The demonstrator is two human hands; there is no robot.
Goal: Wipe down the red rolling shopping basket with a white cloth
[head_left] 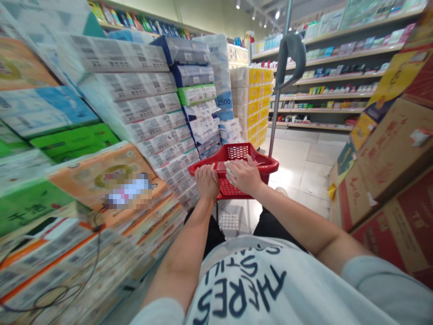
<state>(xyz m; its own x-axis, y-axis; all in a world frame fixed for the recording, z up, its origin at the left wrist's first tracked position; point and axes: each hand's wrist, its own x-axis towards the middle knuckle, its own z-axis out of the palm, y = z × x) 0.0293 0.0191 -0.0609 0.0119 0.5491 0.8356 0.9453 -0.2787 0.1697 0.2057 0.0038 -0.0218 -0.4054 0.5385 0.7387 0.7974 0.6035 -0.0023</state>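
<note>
A red plastic basket [237, 192] with holes in its walls stands in front of my body, by a grey metal pole. My left hand [207, 181] is closed over the near left part of its rim, fingers curled. On the rim's middle lies my right hand [244, 175], its fingers bent round something small and whitish that I cannot make out. A grey handle [291, 61] sits on the pole above and behind the basket's right side.
Stacked tissue packs [145, 90] rise on the left, with a cable [96, 253] hanging lower left. Cardboard boxes [389, 153] are piled on the right. Behind are yellow-sided packs [259, 104] and stocked shelves [318, 95]. A tiled floor [297, 162] runs between.
</note>
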